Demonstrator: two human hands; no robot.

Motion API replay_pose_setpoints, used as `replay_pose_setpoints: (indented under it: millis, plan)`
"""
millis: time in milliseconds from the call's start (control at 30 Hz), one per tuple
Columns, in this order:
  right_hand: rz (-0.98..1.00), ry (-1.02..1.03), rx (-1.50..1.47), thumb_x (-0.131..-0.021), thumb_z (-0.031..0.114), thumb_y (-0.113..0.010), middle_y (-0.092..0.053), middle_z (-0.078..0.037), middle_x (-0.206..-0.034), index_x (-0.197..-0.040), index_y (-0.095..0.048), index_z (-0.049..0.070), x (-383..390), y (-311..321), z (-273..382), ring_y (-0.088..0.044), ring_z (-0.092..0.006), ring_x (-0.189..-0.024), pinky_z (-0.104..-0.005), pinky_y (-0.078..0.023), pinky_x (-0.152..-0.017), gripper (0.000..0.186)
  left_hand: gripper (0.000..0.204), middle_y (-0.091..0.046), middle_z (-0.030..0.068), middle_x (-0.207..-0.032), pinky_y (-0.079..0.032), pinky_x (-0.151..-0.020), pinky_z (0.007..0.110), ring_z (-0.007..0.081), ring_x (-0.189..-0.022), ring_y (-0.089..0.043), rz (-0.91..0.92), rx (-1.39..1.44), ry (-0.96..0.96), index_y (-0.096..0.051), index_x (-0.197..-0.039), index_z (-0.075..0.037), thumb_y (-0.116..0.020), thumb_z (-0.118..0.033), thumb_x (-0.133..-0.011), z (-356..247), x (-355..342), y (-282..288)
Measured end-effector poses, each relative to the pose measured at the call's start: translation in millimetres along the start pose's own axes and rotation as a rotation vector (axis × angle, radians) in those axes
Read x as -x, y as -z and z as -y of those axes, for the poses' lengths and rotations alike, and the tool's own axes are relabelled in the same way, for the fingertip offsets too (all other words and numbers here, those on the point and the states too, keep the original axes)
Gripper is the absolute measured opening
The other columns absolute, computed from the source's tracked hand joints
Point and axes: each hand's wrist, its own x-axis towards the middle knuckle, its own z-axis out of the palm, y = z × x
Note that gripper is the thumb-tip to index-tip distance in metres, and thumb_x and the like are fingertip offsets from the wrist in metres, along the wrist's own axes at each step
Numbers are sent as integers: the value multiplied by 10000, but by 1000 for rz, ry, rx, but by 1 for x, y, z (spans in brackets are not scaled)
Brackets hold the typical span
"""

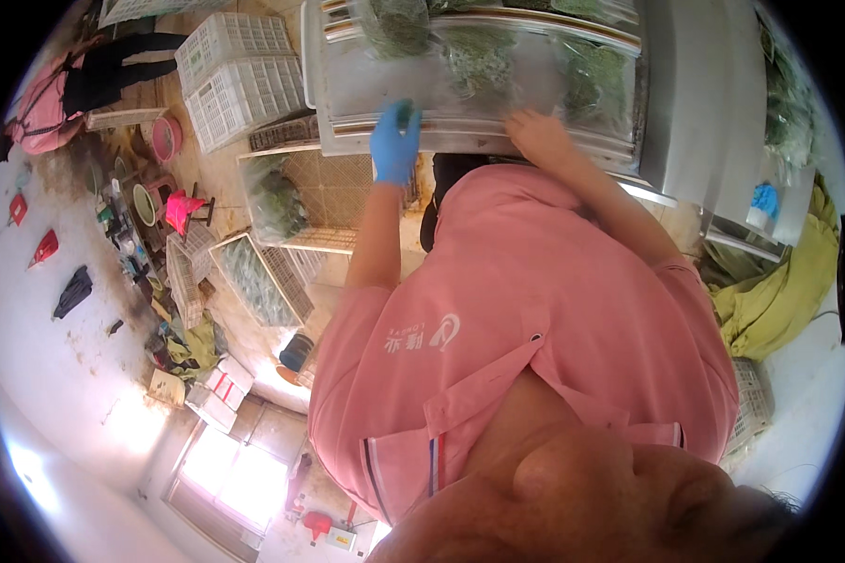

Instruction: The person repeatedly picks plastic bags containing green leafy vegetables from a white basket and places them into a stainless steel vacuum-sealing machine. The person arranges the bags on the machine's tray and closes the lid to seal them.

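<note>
My left hand point(394, 150), in a blue glove, is at the near left of a metal worktop point(394, 89). Its fingers curl around a small dark green thing point(405, 114) too unclear to name. My bare right hand point(538, 138) rests near the worktop's front edge, slightly blurred, fingers stretched leftward and holding nothing that shows. Beyond my hands lie clear plastic bags of thin green vegetables: one bag point(394, 28) at the left, another bag point(479, 61) in the middle, and a third bag point(593, 80) on the right.
Metal rails point(526, 141) border the worktop, with a steel cabinet point(695, 84) to its right. White crates point(235, 80) are stacked at left. Below them stands a crate point(329, 192) with bagged greens point(277, 202). Another person point(75, 89) is at far left.
</note>
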Motion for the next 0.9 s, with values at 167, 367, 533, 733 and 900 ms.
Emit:
replay_pose_setpoints:
  millis: [167, 367, 533, 733, 900]
  plan:
    - [0, -222, -80, -905, 218, -562, -660, -123, -904, -910, -640, 76, -5, 0, 2, -648, -322, -855, -444, -529, -692, 162, 293, -674, 161, -968, -526, -781, 431, 363, -892, -652, 250, -400, -122, -671, -1150, -133, -649, -184, -863, 2, 48, -1]
    - [37, -328, -210, -914, 232, -519, -655, -149, -930, -946, -640, 67, -20, 19, 10, -633, -354, -932, -475, -522, -767, 207, 185, -620, 147, -972, -504, -786, 423, 333, -932, -619, 246, -282, -188, -669, -961, -74, -572, 0, -821, 16, 40, 11]
    - [200, -146, -36, -848, 266, -621, -674, -128, -1011, -999, -656, 85, -18, 44, 36, -638, -312, -992, -456, -525, -805, 238, 224, -620, 141, -997, -499, -788, 391, 302, -881, -617, -68, -58, -215, -651, -1042, -56, -595, -4, -832, 21, -5, 51]
    - [319, -297, -633, -885, 334, -654, -702, -136, -906, -1194, -634, 136, -72, 51, 62, -678, -295, -829, -392, -531, -727, 368, 336, -663, 74, -951, -507, -690, 308, 139, -773, -604, -189, 499, 83, -621, -1220, -21, -643, -160, -916, -6, -119, 70]
    - [-293, -665, -1081, -998, 329, -533, -685, -75, -802, -1267, -592, 101, -194, 61, 44, -603, -132, -586, -311, -488, -570, 358, 353, -679, 69, -894, -496, -613, 282, 99, -722, -591, 23, 627, 217, -615, -1246, -2, -626, -181, -941, -10, -195, 59]
